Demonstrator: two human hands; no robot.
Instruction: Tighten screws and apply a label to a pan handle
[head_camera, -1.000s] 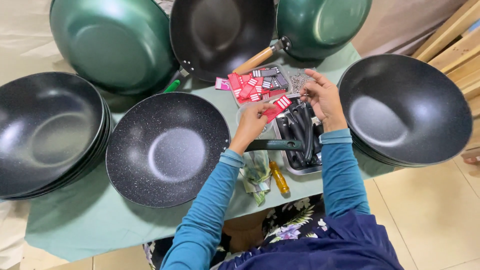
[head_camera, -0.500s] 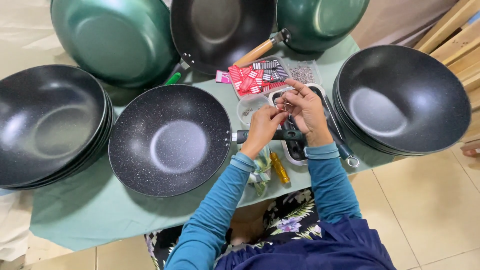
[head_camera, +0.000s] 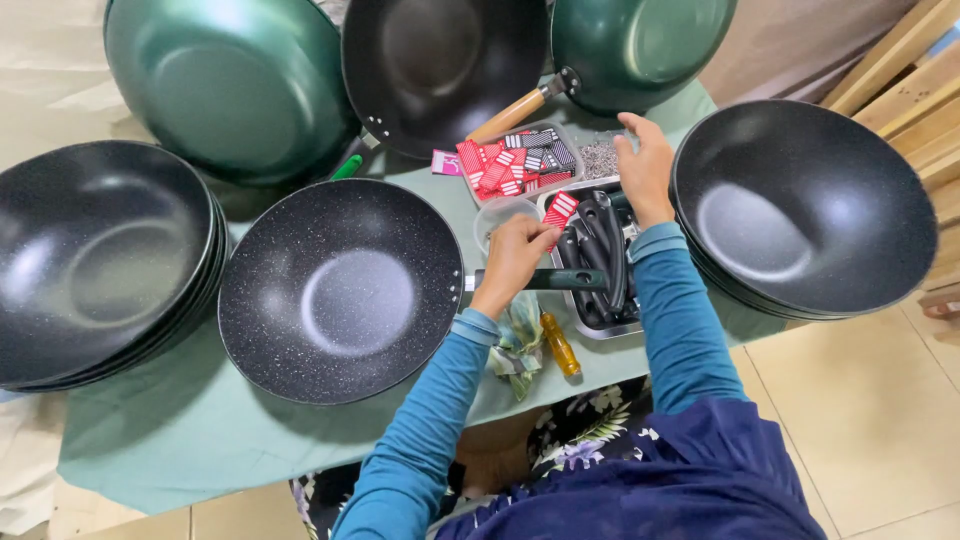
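Left hand (head_camera: 512, 262): fingers curled around the near end of a dark green handle (head_camera: 560, 279), at the point where it met the rim of the speckled wok (head_camera: 340, 290). The handle lay level across the front of a metal tray (head_camera: 600, 328).

Right hand (head_camera: 645, 170): fingers loosely bent and pressed together, tips resting at a small container of screws (head_camera: 598, 158) behind the tray; whether they pinched a screw could not be told.

Speckled wok: black, white-flecked, sat mouth up on the green-covered tabletop (head_camera: 180, 430), directly before the person.

Tray: held several black handles (head_camera: 600, 245), just right of the left hand.

Red labels (head_camera: 500, 165): heaped in a clear tub behind the tray, one lying on the tray's edge.

Screwdriver (head_camera: 558, 344): amber grip, on the tabletop beside a crumpled plastic bag (head_camera: 518, 345), near the left wrist.

Wok stacks: black stack (head_camera: 95, 255) at far left; black stack (head_camera: 805, 205) at far right, just beside the right hand.

Rear row: large green wok (head_camera: 225, 85), black wok (head_camera: 440, 65) with wooden handle (head_camera: 508, 115), smaller green wok (head_camera: 640, 45).
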